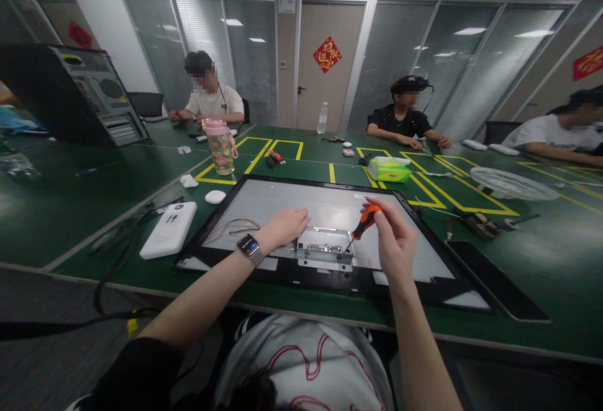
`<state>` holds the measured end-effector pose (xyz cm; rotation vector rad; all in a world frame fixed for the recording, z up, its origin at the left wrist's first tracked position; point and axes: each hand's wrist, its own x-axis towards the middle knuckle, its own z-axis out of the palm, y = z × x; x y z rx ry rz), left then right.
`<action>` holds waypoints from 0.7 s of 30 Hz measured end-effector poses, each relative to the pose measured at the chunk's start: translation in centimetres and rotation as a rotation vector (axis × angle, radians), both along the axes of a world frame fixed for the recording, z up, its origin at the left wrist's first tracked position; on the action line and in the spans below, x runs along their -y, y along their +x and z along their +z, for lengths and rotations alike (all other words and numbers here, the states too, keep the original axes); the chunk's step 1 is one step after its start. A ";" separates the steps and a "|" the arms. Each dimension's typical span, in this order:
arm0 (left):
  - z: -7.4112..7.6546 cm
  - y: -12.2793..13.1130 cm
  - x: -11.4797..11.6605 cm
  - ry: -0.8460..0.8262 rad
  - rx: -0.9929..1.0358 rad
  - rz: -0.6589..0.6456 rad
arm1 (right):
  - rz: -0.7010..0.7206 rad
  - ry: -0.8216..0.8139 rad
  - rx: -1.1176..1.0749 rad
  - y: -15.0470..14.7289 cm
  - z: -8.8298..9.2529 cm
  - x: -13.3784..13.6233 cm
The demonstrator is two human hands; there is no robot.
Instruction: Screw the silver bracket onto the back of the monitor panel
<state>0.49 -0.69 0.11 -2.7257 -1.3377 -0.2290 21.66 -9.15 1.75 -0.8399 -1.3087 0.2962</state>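
A large flat panel (254,200), grey-white with a black frame, lies on the table before me like the back of a display. At its near middle sits a silver metal bracket (325,235) with a hinge-like strip. My right hand (396,235) is closed around a screwdriver (364,221) with an orange and black handle. The screwdriver leans, its tip down at the bracket's right side. My left hand (285,225) lies on the panel beside the bracket's left edge, fingers stretched to the right. Thin wires (238,225) run over the panel's left part.
A white power bank (168,230) and white oval case (215,197) lie left, near a pink-lidded bottle (219,150). Right are a dark phone-like slab (494,279) and white fan grille (513,183). Beyond stands a green tissue pack (389,169). Several people sit around the table.
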 end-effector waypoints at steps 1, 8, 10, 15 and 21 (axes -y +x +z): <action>-0.1 0.0 -0.1 -0.010 -0.007 -0.003 | 0.035 -0.009 -0.006 0.1 -0.1 0.0; -0.2 0.0 -0.2 -0.033 -0.008 0.008 | -0.070 -0.005 0.084 0.1 0.1 -0.2; -0.2 0.0 -0.2 -0.033 -0.005 0.008 | -0.052 -0.015 0.122 -0.3 0.5 -0.4; -0.1 0.1 -0.1 -0.040 -0.004 -0.012 | -0.086 -0.005 0.213 -2.4 1.3 -0.5; 0.1 0.0 -0.1 -0.052 0.002 -0.024 | -0.132 0.022 0.127 -3.2 0.9 -0.5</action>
